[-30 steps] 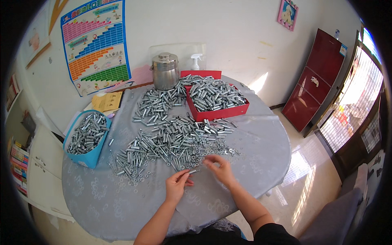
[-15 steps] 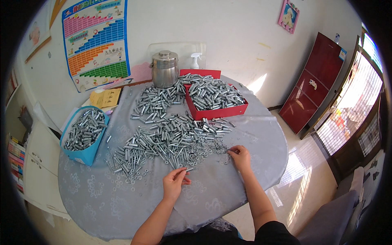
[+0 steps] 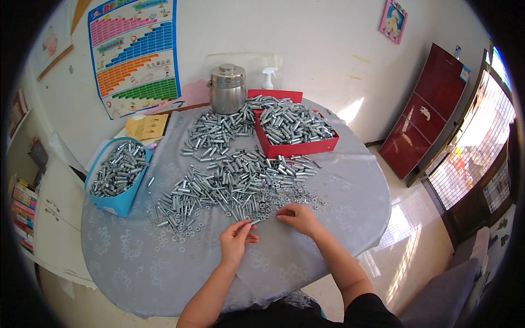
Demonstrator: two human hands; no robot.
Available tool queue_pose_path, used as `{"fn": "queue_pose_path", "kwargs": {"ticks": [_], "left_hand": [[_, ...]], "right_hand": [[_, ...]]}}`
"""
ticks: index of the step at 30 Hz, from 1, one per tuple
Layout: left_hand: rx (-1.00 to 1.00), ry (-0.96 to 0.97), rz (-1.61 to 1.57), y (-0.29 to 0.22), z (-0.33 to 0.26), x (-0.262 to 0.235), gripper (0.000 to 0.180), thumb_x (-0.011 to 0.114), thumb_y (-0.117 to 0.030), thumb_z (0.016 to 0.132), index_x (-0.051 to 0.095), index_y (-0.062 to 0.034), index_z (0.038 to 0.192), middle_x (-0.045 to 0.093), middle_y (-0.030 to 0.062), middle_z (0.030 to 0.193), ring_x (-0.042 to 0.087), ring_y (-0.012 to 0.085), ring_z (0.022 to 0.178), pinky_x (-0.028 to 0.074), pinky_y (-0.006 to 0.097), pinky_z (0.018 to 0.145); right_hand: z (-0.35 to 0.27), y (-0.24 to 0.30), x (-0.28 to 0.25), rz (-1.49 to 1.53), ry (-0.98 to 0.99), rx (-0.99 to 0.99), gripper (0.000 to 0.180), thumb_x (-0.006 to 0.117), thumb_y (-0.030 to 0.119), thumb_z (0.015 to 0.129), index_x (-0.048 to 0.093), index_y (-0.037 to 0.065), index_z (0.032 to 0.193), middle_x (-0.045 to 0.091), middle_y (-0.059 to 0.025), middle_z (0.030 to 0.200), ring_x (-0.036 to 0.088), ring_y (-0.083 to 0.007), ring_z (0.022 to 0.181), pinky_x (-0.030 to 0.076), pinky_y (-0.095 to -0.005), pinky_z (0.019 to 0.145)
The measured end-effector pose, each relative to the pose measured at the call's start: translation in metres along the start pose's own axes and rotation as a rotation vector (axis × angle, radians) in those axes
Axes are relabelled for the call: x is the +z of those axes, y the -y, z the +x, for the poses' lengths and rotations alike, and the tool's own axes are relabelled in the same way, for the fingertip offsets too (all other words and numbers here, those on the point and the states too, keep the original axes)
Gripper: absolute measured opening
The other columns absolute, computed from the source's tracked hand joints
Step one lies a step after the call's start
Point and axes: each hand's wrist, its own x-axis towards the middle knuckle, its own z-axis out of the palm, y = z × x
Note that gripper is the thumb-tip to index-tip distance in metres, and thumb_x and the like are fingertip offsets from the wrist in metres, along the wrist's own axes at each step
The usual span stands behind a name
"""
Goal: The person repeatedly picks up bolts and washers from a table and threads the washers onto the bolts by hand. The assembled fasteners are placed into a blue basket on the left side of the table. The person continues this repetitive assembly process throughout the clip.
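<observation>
While both hands meet at the near edge of the bolt pile (image 3: 229, 183) on the bench (image 3: 136, 262), left hand (image 3: 236, 240) pinches a bolt (image 3: 258, 221), right hand (image 3: 295, 216) pinching its other end.

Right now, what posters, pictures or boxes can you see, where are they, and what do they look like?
Wall chart: on the wall behind the table, left; tall rectangle, pink, blue, orange and green bands.
Small picture: high on the wall, right; pink frame.
Red box: far side of table; full of metal bolts.
Blue box: table's left edge; holds bolts.
</observation>
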Motion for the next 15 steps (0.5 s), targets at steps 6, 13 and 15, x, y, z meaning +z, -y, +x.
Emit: {"fn": "queue_pose_path", "kwargs": {"ticks": [6, 13, 15], "left_hand": [[-0.007, -0.014, -0.005, 0.001, 0.001, -0.001, 0.02, 0.053, -0.006, 0.086, 0.057, 0.0052, 0.102, 0.061, 0.0147, 0.088, 0.06, 0.0158, 0.062, 0.054, 0.028, 0.056], [-0.019, 0.003, -0.018, 0.001, 0.0, 0.001, 0.019, 0.053, -0.005, 0.086, 0.057, 0.0042, 0.102, 0.062, 0.0142, 0.088, 0.06, 0.0158, 0.062, 0.054, 0.028, 0.055], [-0.021, -0.002, -0.024, 0.001, -0.001, 0.001, 0.019, 0.054, -0.005, 0.085, 0.057, 0.0039, 0.102, 0.062, 0.0143, 0.088, 0.061, 0.0158, 0.062, 0.054, 0.028, 0.055]], "right_hand": [[0.009, 0.008, 0.007, -0.211, 0.017, -0.019, 0.025, 0.067, 0.019, 0.072, 0.064, 0.007, 0.094, 0.064, -0.0088, 0.081, 0.061, -0.02, 0.073, 0.047, -0.0309, 0.067], [0.015, 0.013, 0.005, -0.31, 0.038, -0.091, 0.021, 0.067, 0.017, 0.069, 0.063, 0.006, 0.086, 0.064, -0.0102, 0.079, 0.061, -0.0232, 0.072, 0.048, -0.033, 0.066], [0.013, 0.017, 0.008, -0.353, 0.014, -0.091, 0.018, 0.068, 0.016, 0.07, 0.063, 0.005, 0.083, 0.064, -0.0084, 0.077, 0.061, -0.021, 0.072, 0.048, -0.0315, 0.066]]}}
